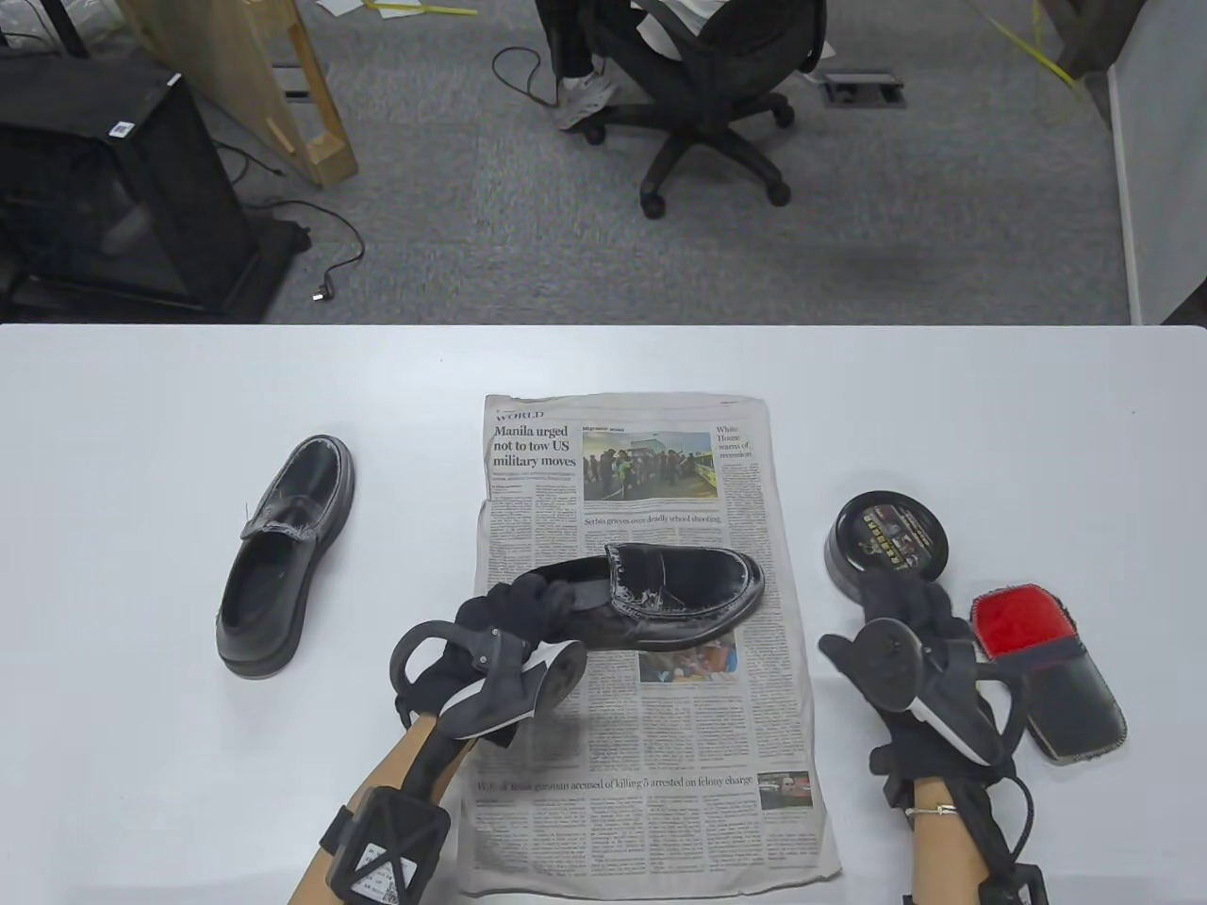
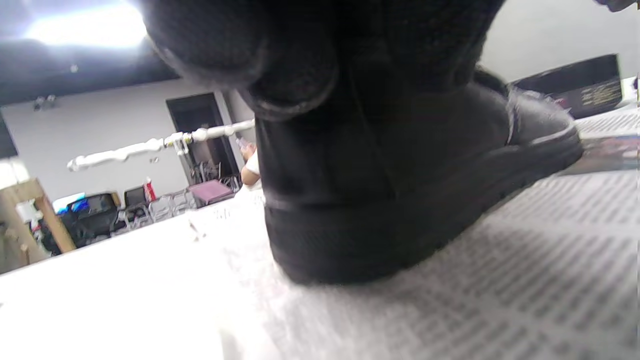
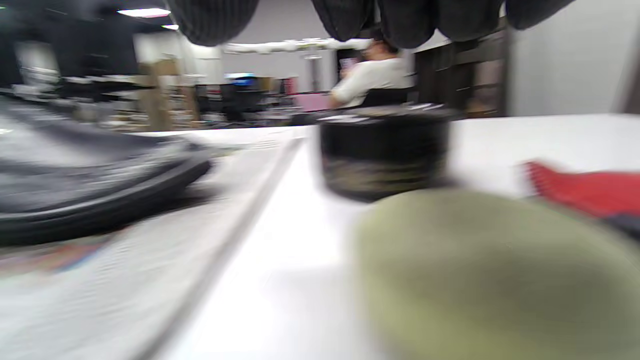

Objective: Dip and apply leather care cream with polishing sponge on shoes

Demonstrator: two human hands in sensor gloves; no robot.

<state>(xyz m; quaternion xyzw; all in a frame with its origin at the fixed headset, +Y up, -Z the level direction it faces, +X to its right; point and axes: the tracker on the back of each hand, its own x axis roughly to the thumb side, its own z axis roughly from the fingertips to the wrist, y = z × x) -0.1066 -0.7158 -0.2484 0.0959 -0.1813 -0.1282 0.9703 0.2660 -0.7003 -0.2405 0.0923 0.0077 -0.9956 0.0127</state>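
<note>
I see one shoe [image 1: 674,589] lying on the newspaper [image 1: 651,754] mid-table, the other shoe [image 1: 283,556] on the table [image 1: 141,424] to its left. The cream tin [image 1: 886,542] stands right of the paper, the brush [image 1: 1051,669] probably just beside it.

The heel end of the black leather loafer on the newspaper [image 1: 679,589] is hidden under the gloved left hand [image 1: 528,608]. In the right wrist view, a blurred olive-green rounded shape [image 3: 495,275] fills the 5 o'clock corner, unidentifiable. The right hand's fingertips [image 3: 345,17] are cropped at 12 o'clock.
</note>
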